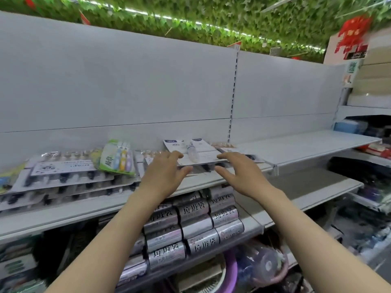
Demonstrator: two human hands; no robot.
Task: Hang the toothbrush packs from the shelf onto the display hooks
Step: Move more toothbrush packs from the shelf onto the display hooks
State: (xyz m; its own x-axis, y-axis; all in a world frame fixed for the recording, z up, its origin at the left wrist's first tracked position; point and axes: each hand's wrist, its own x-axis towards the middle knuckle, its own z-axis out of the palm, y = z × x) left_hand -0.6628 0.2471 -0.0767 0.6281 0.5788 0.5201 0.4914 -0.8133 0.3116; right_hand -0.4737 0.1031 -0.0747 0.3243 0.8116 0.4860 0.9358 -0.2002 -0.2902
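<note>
I am reaching both bare hands toward the grey shelf where the toothbrush packs are lying flat. My left hand is hovering with fingers spread, its fingertips at the near left corner of the white toothbrush pack topping a small pile near the shelf's right end. My right hand is hanging just beside that pack's right edge, fingers splayed and thumb out; neither hand is pinching anything, and I cannot tell whether they are touching the card. Further left, a tall stack of wide toothbrush packs is sitting close to the shelf's front edge, and a green toothbrush pack is leaning on top of it. Rolls of bin bags are filling the lower shelf beneath my wrists. The back panel above is bare.
</note>
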